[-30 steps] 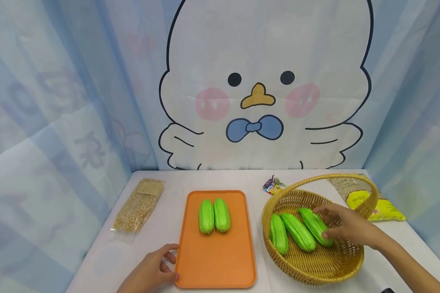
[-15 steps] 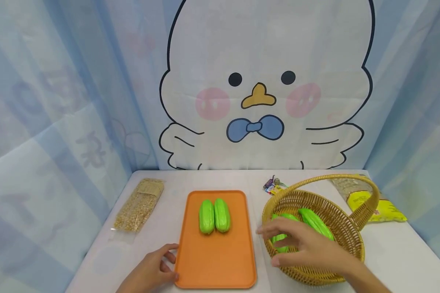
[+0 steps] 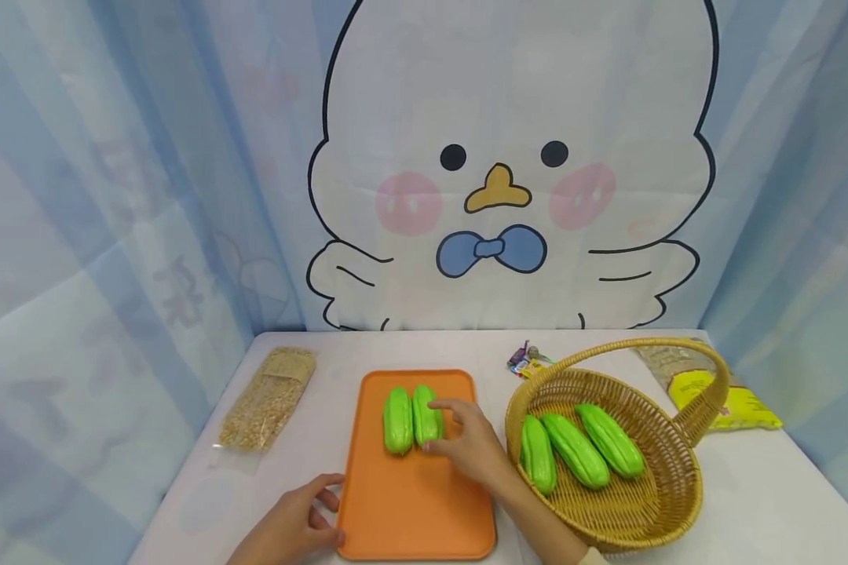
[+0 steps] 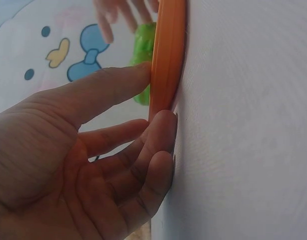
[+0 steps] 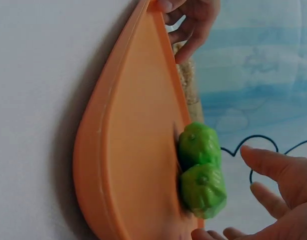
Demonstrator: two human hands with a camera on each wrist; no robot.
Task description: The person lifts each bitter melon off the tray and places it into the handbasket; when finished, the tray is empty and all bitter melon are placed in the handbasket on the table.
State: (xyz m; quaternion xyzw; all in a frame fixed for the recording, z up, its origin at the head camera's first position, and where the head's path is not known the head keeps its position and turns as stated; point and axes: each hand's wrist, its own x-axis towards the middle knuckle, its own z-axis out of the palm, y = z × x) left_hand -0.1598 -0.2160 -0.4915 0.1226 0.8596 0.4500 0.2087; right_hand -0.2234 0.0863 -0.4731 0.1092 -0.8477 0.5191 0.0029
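An orange tray lies on the white table with two glossy, ridged, cucumber-like green vegetables side by side near its far end. My left hand rests against the tray's near left edge, thumb on the rim and fingers loosely bent beside it. Over the tray's right side, my right hand hovers with thumb and forefinger apart, partly hiding the right vegetable. In the right wrist view a gap shows between that hand and the vegetables. Three similar vegetables lie in the wicker basket.
The basket's tall handle arches over its far side. Small wrapped candies lie behind the basket. A yellow-labelled bag is at the back right, and a clear bag of grains at the left. Curtains enclose the table.
My right hand has let go of the rightmost vegetable in the basket and moved left, out of the basket and over the tray. My left hand stays at the tray's edge.
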